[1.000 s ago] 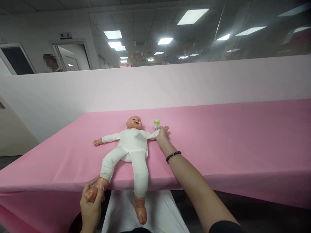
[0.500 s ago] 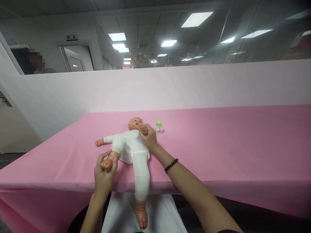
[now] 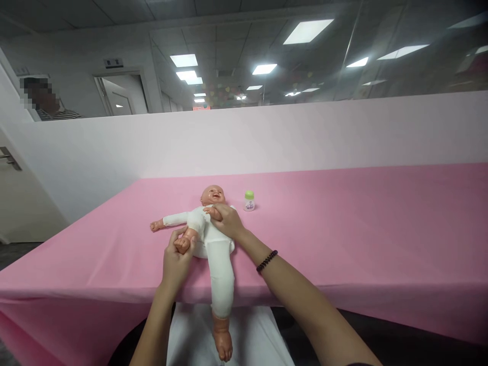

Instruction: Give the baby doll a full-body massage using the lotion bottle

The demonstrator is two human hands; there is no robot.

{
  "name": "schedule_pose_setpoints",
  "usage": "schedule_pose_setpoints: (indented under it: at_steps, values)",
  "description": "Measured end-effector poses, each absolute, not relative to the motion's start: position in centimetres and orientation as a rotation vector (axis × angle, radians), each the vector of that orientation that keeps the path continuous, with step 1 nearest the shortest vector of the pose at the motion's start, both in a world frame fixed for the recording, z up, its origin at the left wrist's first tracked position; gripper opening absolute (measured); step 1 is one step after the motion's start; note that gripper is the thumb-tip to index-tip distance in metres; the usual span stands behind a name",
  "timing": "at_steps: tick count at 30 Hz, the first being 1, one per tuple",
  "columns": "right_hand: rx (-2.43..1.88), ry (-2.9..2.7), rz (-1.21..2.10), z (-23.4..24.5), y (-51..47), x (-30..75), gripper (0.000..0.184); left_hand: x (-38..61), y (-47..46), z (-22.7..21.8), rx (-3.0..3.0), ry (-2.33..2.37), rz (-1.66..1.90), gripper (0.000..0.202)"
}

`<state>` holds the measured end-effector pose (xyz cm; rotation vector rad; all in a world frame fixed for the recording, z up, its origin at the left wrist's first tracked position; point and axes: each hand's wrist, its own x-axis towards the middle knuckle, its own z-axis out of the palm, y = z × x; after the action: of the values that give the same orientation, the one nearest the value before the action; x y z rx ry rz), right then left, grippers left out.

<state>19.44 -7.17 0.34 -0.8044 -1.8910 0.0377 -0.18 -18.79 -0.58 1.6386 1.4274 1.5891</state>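
Note:
A baby doll with a white cloth body lies on its back on the pink-covered table, head away from me. My left hand is closed around one of its feet, the leg bent up toward the belly. Closed on the doll's hand, my right hand holds that arm across the chest. The other leg hangs straight over the table's front edge. On the left, the doll's free arm is stretched out on the cloth. A small jar with a green lid stands beside the head.
Behind the table runs a low white wall with glass above it. Beyond the glass at the far left is a person. A door with a handle is at the left edge.
My right hand has brought the doll's arm inward over its chest. My left hand has pushed the bent leg up and to the right, nearer the other hand. The person behind has shifted left.

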Motion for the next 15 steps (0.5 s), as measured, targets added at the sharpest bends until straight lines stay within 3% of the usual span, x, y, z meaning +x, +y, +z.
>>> schedule_pose_setpoints:
  at_steps: [5, 15]
  values:
    - [-0.858, -1.332, 0.295, 1.5, -6.2, 20.5, 0.02, -2.6, -21.6, -1.7, 1.498, 1.58, 1.712, 0.045]
    - [-1.122, -0.475, 0.523, 0.5, -2.7, 25.1, 0.041, -5.8, -28.8, -6.0, 1.375, 1.745, 1.78, 0.043]
